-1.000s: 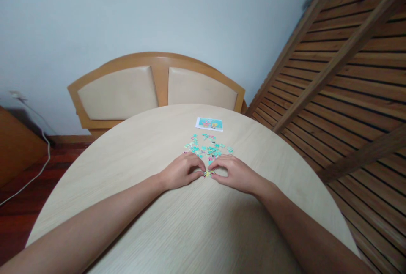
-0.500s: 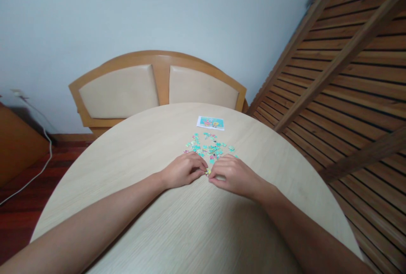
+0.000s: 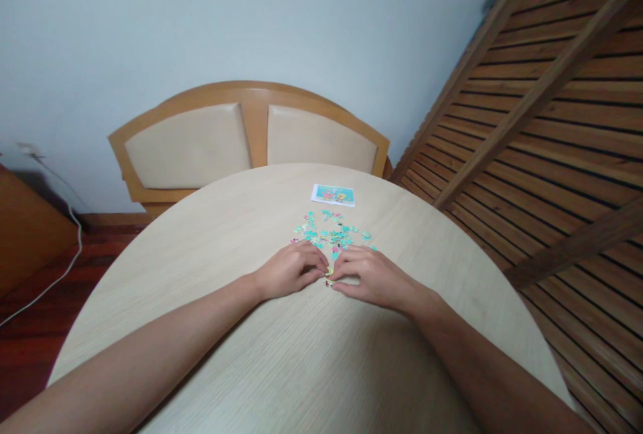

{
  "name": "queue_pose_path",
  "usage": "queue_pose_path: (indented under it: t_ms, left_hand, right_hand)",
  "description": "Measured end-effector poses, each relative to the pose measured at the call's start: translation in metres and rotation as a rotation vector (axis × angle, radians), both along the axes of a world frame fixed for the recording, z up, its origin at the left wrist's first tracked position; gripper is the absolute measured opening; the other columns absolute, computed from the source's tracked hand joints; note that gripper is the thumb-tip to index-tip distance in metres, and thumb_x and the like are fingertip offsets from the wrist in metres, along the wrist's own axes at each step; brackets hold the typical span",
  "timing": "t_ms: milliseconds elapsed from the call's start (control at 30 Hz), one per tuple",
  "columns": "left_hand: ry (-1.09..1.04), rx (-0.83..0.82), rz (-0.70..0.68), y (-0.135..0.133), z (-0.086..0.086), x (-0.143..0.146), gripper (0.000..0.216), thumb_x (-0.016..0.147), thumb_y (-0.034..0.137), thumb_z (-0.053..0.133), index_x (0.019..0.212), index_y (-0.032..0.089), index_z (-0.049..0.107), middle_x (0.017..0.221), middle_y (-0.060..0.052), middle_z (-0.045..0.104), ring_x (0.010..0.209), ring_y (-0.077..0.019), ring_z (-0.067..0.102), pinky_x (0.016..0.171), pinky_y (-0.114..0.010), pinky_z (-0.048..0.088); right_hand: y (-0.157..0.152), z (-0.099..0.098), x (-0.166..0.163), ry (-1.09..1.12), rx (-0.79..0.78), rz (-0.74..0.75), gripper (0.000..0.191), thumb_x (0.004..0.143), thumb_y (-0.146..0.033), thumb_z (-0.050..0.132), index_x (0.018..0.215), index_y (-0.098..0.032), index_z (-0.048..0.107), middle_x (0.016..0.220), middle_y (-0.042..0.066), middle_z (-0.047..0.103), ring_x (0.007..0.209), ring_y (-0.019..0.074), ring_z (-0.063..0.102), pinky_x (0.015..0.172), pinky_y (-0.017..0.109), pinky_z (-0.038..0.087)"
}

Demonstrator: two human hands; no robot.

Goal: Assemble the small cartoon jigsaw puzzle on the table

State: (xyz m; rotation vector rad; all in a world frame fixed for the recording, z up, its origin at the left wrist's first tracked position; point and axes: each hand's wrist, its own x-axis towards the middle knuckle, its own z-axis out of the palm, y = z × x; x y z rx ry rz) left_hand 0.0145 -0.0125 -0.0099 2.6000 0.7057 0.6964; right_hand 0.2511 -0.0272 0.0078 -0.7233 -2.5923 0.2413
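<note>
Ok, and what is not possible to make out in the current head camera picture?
All in the head view:
Small pieces between the left hand and right hand: partly covered by fingertips; too small to tell if they interlock.
Scattered pieces: too small and crowded to count.
Picture card: fine details too small.
Table: near edge cut off by the picture's bottom.

Left hand [image 3: 291, 268] and right hand [image 3: 374, 276], fingers nearly together, small yellowish jigsaw pieces [image 3: 328, 283] between them on the round worktop [image 3: 201, 240]! Mostly teal pieces [image 3: 339, 236] scattered just beyond, picture card [image 3: 333, 195] farther off, slatted wooden panel [image 3: 557, 127] far right.
</note>
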Motion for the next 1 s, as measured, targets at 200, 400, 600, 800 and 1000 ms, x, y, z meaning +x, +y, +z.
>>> queue_pose_path:
  t_ms: [200, 400, 600, 800, 1000]
  left_hand:
    - [-0.012, -0.02, -0.006, 0.0, 0.002, 0.001, 0.015, 0.098, 0.024, 0.057, 0.093, 0.019, 0.07, 0.102, -0.005, 0.073, 0.099, -0.0189, 0.065, 0.095, -0.035, 0.045]
    - [-0.033, -0.023, 0.0, -0.001, 0.002, 0.002, 0.014, 0.094, 0.021, 0.057, 0.091, 0.019, 0.07, 0.101, -0.005, 0.073, 0.098, -0.0191, 0.065, 0.096, -0.036, 0.045]
    - [-0.03, -0.021, -0.007, -0.001, 0.002, 0.002, 0.011, 0.095, 0.026, 0.06, 0.091, 0.019, 0.069, 0.102, -0.004, 0.072, 0.099, -0.0187, 0.064, 0.097, -0.036, 0.045]
    - [-0.019, -0.019, -0.01, -0.001, 0.002, 0.0, 0.011, 0.094, 0.029, 0.064, 0.095, 0.02, 0.069, 0.104, -0.005, 0.072, 0.101, -0.0193, 0.064, 0.096, -0.035, 0.044]
    - [0.005, -0.013, -0.009, -0.001, 0.002, 0.001, 0.012, 0.094, 0.03, 0.064, 0.097, 0.02, 0.068, 0.106, -0.005, 0.071, 0.102, -0.0206, 0.063, 0.097, -0.037, 0.044]
  right_hand:
    - [0.002, -0.004, 0.0, 0.007, 0.016, 0.018, 0.01, 0.091, -0.024, 0.068, 0.091, -0.025, 0.078, 0.089, 0.001, 0.075, 0.085, 0.0169, 0.067, 0.082, 0.03, 0.048]
    - [0.0, -0.004, -0.002, 0.004, 0.004, -0.003, 0.007, 0.089, -0.026, 0.071, 0.09, -0.023, 0.078, 0.09, 0.001, 0.074, 0.086, 0.0174, 0.067, 0.08, 0.031, 0.048]
    - [-0.002, -0.001, -0.002, 0.018, -0.023, 0.026, 0.009, 0.09, -0.022, 0.069, 0.087, -0.024, 0.077, 0.089, 0.001, 0.075, 0.085, 0.0167, 0.067, 0.081, 0.03, 0.048]
    - [0.004, 0.001, 0.004, 0.106, -0.019, -0.149, 0.013, 0.09, -0.02, 0.064, 0.083, -0.023, 0.074, 0.081, 0.001, 0.074, 0.08, 0.0177, 0.067, 0.078, 0.031, 0.049]
    - [0.018, -0.011, 0.011, 0.152, 0.008, -0.338, 0.017, 0.094, -0.026, 0.062, 0.108, -0.023, 0.072, 0.105, 0.006, 0.074, 0.1, 0.0229, 0.065, 0.092, 0.039, 0.05]
